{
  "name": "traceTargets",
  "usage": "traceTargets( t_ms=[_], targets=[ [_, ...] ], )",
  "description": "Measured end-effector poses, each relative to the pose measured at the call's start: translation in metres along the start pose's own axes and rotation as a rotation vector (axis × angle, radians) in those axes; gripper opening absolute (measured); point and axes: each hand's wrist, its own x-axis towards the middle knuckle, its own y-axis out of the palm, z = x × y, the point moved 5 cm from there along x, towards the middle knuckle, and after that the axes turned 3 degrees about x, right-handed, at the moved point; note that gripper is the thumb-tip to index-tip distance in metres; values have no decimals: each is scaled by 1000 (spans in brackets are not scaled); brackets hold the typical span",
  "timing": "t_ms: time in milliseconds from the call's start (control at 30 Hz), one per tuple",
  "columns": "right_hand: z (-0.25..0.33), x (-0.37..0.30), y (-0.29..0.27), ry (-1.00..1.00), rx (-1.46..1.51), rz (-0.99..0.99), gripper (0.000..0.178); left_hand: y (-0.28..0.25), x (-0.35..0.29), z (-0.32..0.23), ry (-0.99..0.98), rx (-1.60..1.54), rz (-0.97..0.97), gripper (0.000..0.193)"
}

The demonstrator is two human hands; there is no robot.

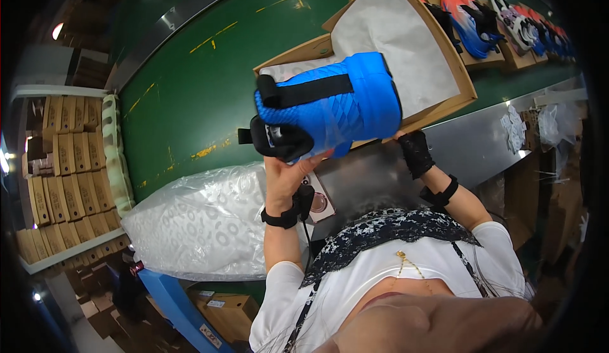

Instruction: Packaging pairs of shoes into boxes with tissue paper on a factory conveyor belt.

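A bright blue shoe (pixel 323 102) with a black strap and black collar is in my left hand (pixel 288 175), its fingers closed around the collar end. It hangs over an open cardboard shoe box (pixel 458 102), partly covering it. White tissue paper (pixel 393 42) is spread over the box's right part, and patterned paper shows at its left end. My right hand (pixel 415 153), in a black fingerless glove, is at the near edge of the box beside the shoe's toe. Its fingers bend onto that edge, the tips partly hidden.
A stack of patterned paper in clear plastic (pixel 196 223) lies left of my left arm. Several colourful shoes (pixel 472 26) on boxes line the green table (pixel 190 105) at far right. Shelved boxes (pixel 70 156) stand at left. A small printed card (pixel 320 197) lies near my left wrist.
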Motion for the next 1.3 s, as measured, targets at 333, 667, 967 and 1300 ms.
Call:
traceTargets(
  t_ms=[333,667,967,1300],
  targets=[
    [-5,-2,-1,-55,-86,15,29,4,2,2,-29,-140,-17,43],
    [-10,-12,17,-155,-214,59,30,-40,85,187,-246,-191,-379,31],
    [20,3,4,-772,-677,-77,57,-24,72,141,-266,25,-260,32],
    [-6,4,36,-1101,-1338,-84,54,-101,33,199,-377,562,-374,44]
  ],
)
